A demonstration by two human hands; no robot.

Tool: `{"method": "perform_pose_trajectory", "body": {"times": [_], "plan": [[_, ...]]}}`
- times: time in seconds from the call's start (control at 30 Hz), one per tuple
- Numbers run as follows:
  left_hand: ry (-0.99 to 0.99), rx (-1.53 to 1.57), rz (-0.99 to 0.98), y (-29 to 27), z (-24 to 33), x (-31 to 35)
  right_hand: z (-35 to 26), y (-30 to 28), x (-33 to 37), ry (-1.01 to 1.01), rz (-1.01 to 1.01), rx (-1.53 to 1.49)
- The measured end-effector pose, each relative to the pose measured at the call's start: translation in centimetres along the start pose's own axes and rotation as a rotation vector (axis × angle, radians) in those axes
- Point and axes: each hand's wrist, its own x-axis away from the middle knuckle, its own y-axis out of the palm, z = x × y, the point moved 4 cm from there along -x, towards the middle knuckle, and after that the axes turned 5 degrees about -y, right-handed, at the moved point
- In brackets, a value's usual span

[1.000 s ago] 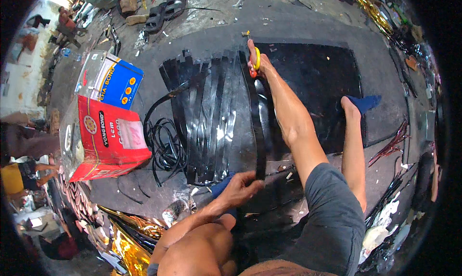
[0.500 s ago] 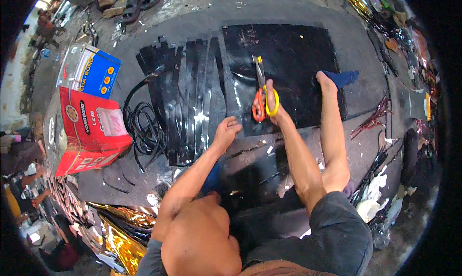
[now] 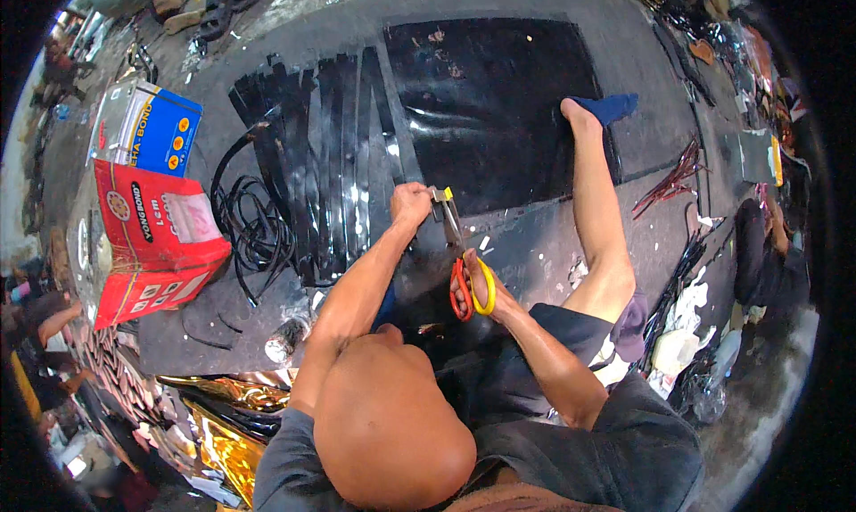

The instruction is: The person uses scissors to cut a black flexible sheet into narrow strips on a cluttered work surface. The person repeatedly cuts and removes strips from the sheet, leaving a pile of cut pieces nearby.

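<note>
My right hand (image 3: 474, 289) is shut on a pair of scissors (image 3: 456, 244) with one orange and one yellow handle loop, blades pointing away from me. My left hand (image 3: 410, 205) pinches the near edge of a large glossy black sheet (image 3: 499, 93) right at the blade tips. The sheet lies flat on the grey floor ahead. To its left lie several long black strips (image 3: 330, 155) side by side. My leg stretches out over the sheet, and the foot in a blue sock (image 3: 608, 109) rests on its right edge.
A red carton (image 3: 152, 235) and a blue carton (image 3: 147, 128) stand at the left, next to a tangle of black cord (image 3: 250, 227). Gold foil (image 3: 223, 423) lies at the lower left. Scraps and another seated person (image 3: 767, 244) are at the right.
The scissors have come back from the middle of the sheet to its near edge. My left hand has moved right from the strips to the sheet's edge at the blades.
</note>
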Motion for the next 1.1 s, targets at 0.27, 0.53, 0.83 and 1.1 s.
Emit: {"method": "perform_pose_trajectory", "body": {"times": [0.27,0.53,0.83,1.1], "plan": [[-0.072,0.299,-0.152,-0.4,0.4,-0.5,3.6,0.8,2.0,0.162,-0.041,0.069],[-0.129,0.308,-0.209,-0.1,1.4,0.8,3.7,0.0,1.3,0.116,-0.123,0.142],[-0.166,0.311,-0.225,0.3,1.3,1.0,1.9,-1.4,-1.1,0.086,-0.1,0.026],[-0.196,0.252,-0.279,0.9,0.0,2.6,1.7,-2.3,-2.0,0.045,-0.025,0.062]]}}
